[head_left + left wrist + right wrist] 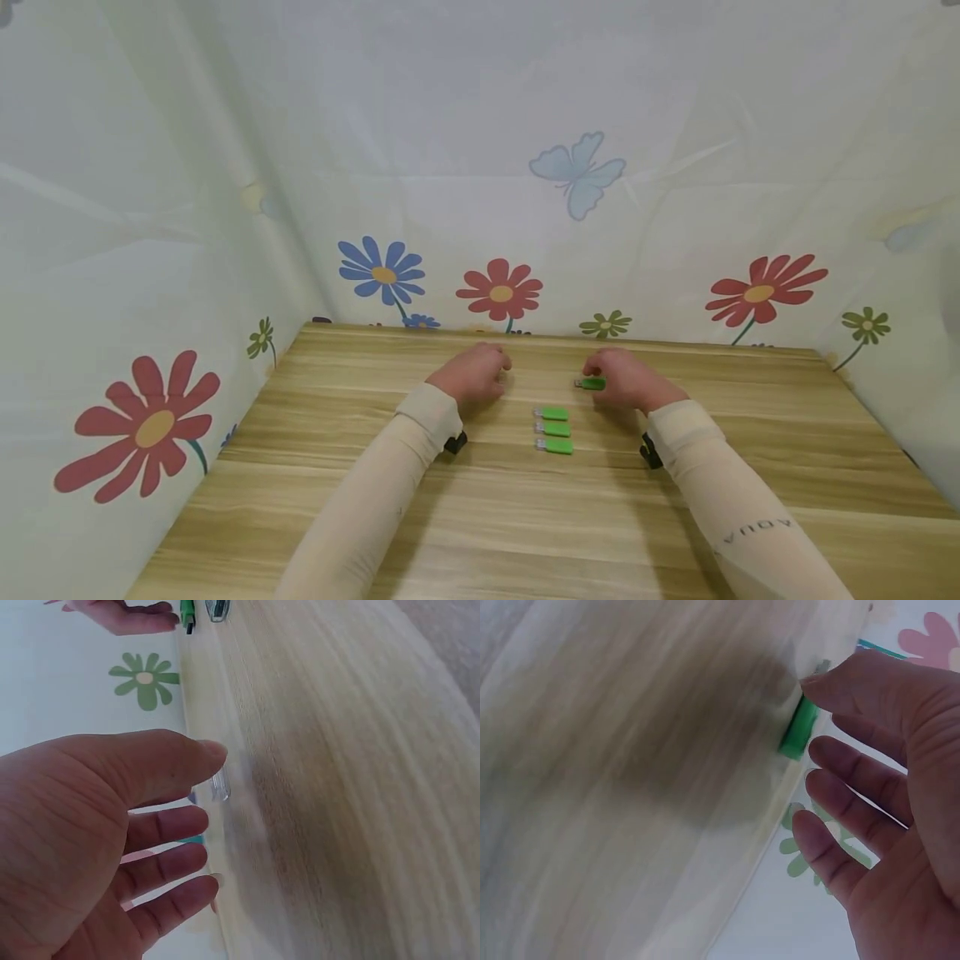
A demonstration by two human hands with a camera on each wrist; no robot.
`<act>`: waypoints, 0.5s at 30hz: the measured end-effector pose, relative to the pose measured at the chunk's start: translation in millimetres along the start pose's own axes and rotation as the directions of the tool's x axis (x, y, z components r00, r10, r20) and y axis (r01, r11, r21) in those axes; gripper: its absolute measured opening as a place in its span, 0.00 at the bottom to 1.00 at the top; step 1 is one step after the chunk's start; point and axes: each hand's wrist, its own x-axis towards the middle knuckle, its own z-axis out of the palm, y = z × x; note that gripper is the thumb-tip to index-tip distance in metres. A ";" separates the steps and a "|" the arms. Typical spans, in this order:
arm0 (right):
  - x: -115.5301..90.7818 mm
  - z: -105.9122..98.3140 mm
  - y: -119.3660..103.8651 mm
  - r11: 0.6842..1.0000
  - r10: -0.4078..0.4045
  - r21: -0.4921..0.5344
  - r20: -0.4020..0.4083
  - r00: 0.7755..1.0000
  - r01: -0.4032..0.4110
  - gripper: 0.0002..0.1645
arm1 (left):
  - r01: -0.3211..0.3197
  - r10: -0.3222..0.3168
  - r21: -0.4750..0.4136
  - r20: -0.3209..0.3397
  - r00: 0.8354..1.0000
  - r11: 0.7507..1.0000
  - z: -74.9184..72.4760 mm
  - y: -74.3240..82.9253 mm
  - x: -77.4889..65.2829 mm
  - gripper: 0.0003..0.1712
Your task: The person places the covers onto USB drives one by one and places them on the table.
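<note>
My right hand [630,379] pinches a green USB stick [592,384] between thumb and index finger, its bare metal plug pointing left. In the right wrist view the stick's green body [800,731] shows below the thumb, and the other fingers are loosely bent. My left hand [471,375] is a short way to the left, above the table. A small clear cap [220,785] sticks out from under its thumb in the left wrist view; the index finger is mostly hidden behind the thumb. Three green USB sticks with clear caps [553,429] lie in a column nearer to me.
The wood-grain table [487,533] runs back to a pale curtain [420,150] printed with flowers and a butterfly. More of this curtain hangs along the left and right sides. A black wrist strap [651,451] shows below the right sleeve.
</note>
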 end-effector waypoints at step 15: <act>2.9 -0.7 6.1 0.999 0.036 0.010 0.046 0.998 -0.037 0.16 | -0.084 0.087 0.078 -0.043 0.995 0.993 9.5 -4.6 17.0 0.14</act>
